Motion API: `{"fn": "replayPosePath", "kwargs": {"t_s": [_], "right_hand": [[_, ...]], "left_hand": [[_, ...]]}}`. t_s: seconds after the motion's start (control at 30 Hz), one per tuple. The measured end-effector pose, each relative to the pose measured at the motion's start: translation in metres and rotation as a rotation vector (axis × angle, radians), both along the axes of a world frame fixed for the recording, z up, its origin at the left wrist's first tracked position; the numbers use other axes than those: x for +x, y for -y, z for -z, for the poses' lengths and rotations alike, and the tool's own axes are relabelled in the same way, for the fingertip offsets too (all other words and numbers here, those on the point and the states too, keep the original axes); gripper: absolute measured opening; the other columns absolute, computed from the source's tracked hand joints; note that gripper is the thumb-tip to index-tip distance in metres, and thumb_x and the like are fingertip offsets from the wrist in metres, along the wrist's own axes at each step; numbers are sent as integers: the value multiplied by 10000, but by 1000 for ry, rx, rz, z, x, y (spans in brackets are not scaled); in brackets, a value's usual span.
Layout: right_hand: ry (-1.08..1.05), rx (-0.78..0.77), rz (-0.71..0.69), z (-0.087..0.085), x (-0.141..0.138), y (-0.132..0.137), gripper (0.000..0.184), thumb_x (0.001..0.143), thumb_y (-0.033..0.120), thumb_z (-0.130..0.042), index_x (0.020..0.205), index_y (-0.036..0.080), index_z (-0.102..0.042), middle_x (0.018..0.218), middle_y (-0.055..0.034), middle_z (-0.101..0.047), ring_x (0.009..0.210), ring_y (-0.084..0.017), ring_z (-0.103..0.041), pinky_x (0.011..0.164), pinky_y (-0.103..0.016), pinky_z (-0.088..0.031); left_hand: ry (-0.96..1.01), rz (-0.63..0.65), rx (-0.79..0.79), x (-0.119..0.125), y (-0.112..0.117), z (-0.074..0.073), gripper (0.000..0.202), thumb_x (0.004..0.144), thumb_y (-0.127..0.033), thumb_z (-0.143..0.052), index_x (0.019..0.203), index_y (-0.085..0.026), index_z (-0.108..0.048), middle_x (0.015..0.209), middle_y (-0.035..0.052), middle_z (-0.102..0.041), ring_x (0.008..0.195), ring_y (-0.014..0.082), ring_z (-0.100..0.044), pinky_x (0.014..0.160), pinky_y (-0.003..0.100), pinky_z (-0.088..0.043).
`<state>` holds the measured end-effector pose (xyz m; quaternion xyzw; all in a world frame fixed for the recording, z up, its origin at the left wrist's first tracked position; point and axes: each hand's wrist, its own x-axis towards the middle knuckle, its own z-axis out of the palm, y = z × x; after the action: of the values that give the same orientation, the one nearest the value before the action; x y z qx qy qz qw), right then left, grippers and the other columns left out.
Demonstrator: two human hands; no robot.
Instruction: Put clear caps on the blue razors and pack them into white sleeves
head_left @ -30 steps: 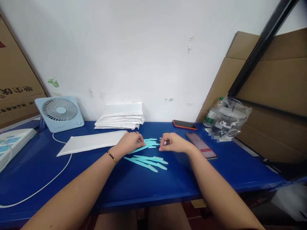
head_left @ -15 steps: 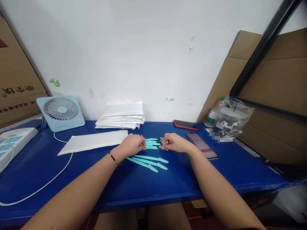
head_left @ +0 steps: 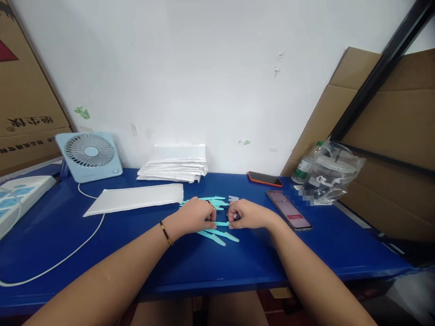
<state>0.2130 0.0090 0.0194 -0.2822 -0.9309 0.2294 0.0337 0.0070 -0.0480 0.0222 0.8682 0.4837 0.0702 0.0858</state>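
Turquoise stick (head_left: 222,223), long axis left to right, in a pinching left hand (head_left: 196,216), right end in pinching right hand (head_left: 246,214).

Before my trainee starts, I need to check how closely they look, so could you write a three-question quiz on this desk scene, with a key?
1. Choose: what spans the gap between the left hand and the right hand? A) a phone B) a turquoise tool C) a bottle
2. True or false: the blue fan stands left of the stacked white packets.
3. One word: which side wears the bracelet?

Key: 1. B; 2. True; 3. Left.
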Motion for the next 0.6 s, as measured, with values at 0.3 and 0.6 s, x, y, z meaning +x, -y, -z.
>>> {"fn": "replayPosePath", "kwargs": {"t_s": [0.3,0.6], "right_hand": [[-112,120,276,5,16,-23,92,683,255,-662,703,166,-673,777,-26,-617,637,-117,-542,557,-212,-370],[-169,3,173,-3,15,-14,241,716,405,-639,714,173,-706,725,-15,-626,613,-113,-530,538,-216,-364]], "left_hand": [[-11,-220,83,-18,-14,-3,100,747,-264,-593,719,-206,-670,759,-1,-688,683,154,-594,645,255,-352],[108,34,-248,-10,1,-3,180,685,-394,-660,712,-219,-689,711,-6,-667,633,130,-573,531,216,-344]]}}
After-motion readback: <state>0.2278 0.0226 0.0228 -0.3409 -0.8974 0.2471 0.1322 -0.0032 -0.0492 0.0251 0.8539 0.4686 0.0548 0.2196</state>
